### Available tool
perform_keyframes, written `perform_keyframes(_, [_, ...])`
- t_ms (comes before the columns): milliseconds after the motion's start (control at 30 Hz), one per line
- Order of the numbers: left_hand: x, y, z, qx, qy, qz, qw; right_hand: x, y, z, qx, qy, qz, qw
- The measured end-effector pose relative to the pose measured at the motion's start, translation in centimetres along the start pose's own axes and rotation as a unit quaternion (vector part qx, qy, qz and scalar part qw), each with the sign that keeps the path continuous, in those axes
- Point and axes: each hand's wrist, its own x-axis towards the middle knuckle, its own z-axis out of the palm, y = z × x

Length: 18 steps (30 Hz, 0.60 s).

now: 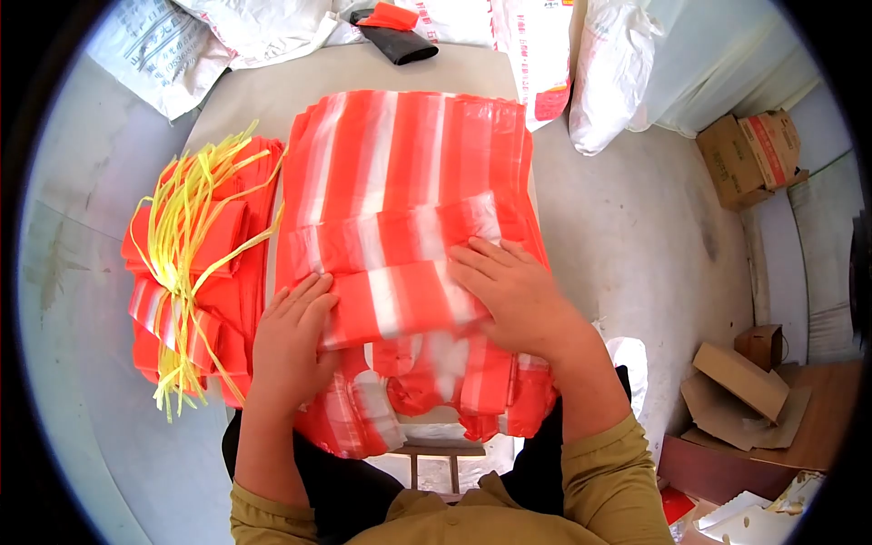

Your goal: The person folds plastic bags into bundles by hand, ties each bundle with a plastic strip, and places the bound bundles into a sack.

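A stack of red and white striped plastic bags (409, 154) lies on the table in front of me. Its near part is folded over into a flat band across the stack. My left hand (295, 336) rests on the left end of this fold, palm down, fingers spread a little. On the right part of the fold lies my right hand (513, 295), flat with its fingers extended. Below the fold, crumpled bag ends hang over the table's near edge. Left of the stack, yellow strips (182, 245) lie across more folded red bags (263, 182).
The grey table (245, 86) holds a black item (400, 45) with a red piece at its far edge. White printed sacks (163, 54) stand behind. Cardboard boxes (749, 159) are on the floor at right, with an opened carton (745, 400) nearer. A stool (436, 454) shows below.
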Motion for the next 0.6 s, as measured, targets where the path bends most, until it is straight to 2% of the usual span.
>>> perform_keyframes(333, [-0.9, -1.9, -0.6, -0.053, -0.001, 0.04, 0.998, -0.5, -0.3, -2.0, -0.02, 0.009, 0.005, 1.0])
perform_keyframes(433, [-1.5, -1.9, -1.3, -0.144, 0.018, 0.017, 0.989, -0.5, -1.3, -5.2, 0.076, -0.118, 0.134, 0.981])
perform_keyframes(533, [-2.5, -2.4, -1.3, -0.353, -0.012, -0.207, 0.912, -0.9, -1.3, -7.0, 0.085, -0.109, 0.154, 0.978])
perform_keyframes(567, [-2.3, -2.0, -0.5, -0.368, 0.053, -0.226, 0.9, -1.2, -0.8, -6.5, 0.111, -0.071, 0.16, 0.978])
perform_keyframes(600, [-2.1, -1.9, 0.2, -0.372, 0.07, -0.243, 0.893, -1.4, 0.0, -5.7, 0.137, -0.032, 0.164, 0.976])
